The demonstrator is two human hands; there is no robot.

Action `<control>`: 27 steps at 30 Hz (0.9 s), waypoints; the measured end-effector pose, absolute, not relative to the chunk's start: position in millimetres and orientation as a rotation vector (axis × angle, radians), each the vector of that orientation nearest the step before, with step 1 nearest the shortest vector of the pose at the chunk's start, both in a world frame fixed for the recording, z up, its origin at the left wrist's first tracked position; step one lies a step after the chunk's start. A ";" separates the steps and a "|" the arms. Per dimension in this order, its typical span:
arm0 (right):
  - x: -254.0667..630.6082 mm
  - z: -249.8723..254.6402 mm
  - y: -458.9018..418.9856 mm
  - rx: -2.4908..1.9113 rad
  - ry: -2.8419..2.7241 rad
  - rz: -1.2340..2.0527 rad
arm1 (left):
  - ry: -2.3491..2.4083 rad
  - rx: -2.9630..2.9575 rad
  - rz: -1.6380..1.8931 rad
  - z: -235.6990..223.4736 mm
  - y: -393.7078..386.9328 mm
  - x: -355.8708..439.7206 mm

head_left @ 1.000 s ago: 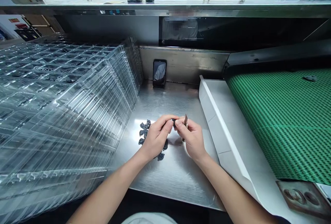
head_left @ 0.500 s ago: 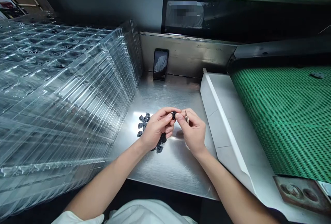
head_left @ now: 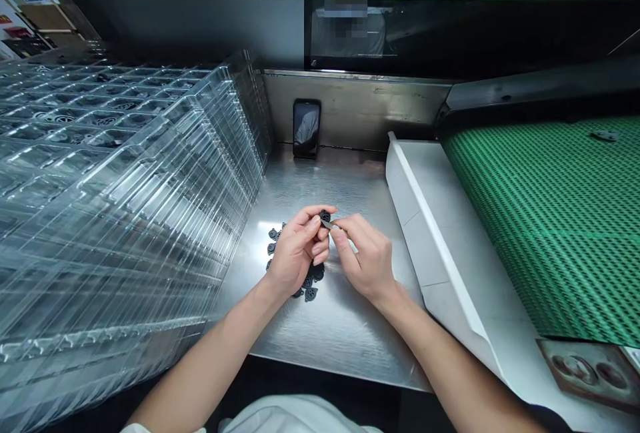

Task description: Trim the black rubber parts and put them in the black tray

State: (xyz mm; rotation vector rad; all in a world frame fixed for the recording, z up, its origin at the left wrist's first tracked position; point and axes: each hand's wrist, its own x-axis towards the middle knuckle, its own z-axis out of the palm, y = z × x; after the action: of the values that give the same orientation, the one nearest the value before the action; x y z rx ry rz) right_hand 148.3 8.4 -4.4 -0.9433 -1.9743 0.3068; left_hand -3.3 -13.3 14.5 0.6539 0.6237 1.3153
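Observation:
My left hand [head_left: 299, 248] pinches a small dark rubber part [head_left: 325, 216] between thumb and fingertips. My right hand [head_left: 364, 259] is shut on a small metal trimming blade [head_left: 327, 224], whose tip reaches the rubber part. Below my left hand lies a scatter of similar dark rubber parts [head_left: 310, 281] on the stainless steel table [head_left: 330, 333]. A few more [head_left: 272, 247] sit to its left, partly hidden by that hand.
Stacked clear plastic trays [head_left: 130, 186] fill the left side. A phone [head_left: 307, 129] leans against the steel back wall. To the right, a white panel [head_left: 440, 253] borders a green conveyor belt [head_left: 545, 219], with a dark part [head_left: 605, 135] on it and a brown plate [head_left: 587, 371] near it.
My right hand has turned the blade from pointing upward to pointing left, bringing its tip to the rubber part. My left hand has shifted slightly left, still holding the part.

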 end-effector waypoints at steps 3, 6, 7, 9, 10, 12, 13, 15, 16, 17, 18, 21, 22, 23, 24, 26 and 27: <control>148.6 -5.0 9.0 -0.955 -1.979 0.291 | 0.617 0.639 1.310 15.5 -13.2 -3.6; 148.9 -5.2 9.1 -0.954 -1.978 0.285 | 0.602 0.624 1.307 15.5 -13.2 -3.6; 148.9 -5.2 9.0 -0.950 -1.978 0.286 | 0.596 0.618 1.304 15.3 -13.3 -3.5; 148.8 -5.0 8.7 -0.941 -1.976 0.289 | 0.579 0.610 1.298 14.7 -13.5 -3.5; 148.7 -4.8 8.5 -0.936 -1.973 0.289 | 0.570 0.610 1.295 14.4 -13.5 -3.6; 148.5 -4.3 8.0 -0.933 -1.962 0.286 | 0.561 0.611 1.291 14.2 -13.5 -3.9; 148.3 -3.9 7.7 -0.935 -1.956 0.287 | 0.561 0.611 1.291 14.2 -13.4 -4.2; 147.9 -3.2 7.2 -0.933 -1.952 0.304 | 0.569 0.610 1.291 14.4 -13.2 -4.7; 147.8 -2.9 7.2 -0.929 -1.951 0.312 | 0.573 0.611 1.291 14.5 -13.1 -4.9; 147.9 -2.5 7.2 -0.924 -1.951 0.315 | 0.574 0.614 1.291 14.7 -13.2 -4.9; 148.1 -2.2 7.5 -0.920 -1.949 0.312 | 0.573 0.620 1.291 14.8 -13.3 -4.8; 149.0 -1.6 8.4 -0.934 -1.924 0.282 | 0.570 0.641 1.288 15.0 -13.9 -4.1; 149.2 -1.5 8.5 -0.934 -1.926 0.282 | 0.572 0.641 1.290 14.9 -14.1 -4.0; 149.3 -1.4 8.4 -0.930 -1.934 0.293 | 0.575 0.638 1.290 14.8 -14.2 -4.0; 149.2 -1.3 8.2 -0.921 -1.944 0.309 | 0.576 0.633 1.292 14.6 -14.2 -4.1; 148.9 -0.9 7.6 -0.908 -1.953 0.338 | 0.570 0.625 1.296 14.3 -14.1 -4.7; 148.8 -0.7 7.4 -0.911 -1.943 0.342 | 0.562 0.624 1.295 14.1 -14.0 -5.1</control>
State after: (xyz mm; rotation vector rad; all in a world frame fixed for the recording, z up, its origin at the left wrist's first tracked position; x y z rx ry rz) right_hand 148.8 7.4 -0.7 -0.9110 -1.9430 0.3415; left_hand -5.1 -14.0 14.1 0.6244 0.5621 1.2951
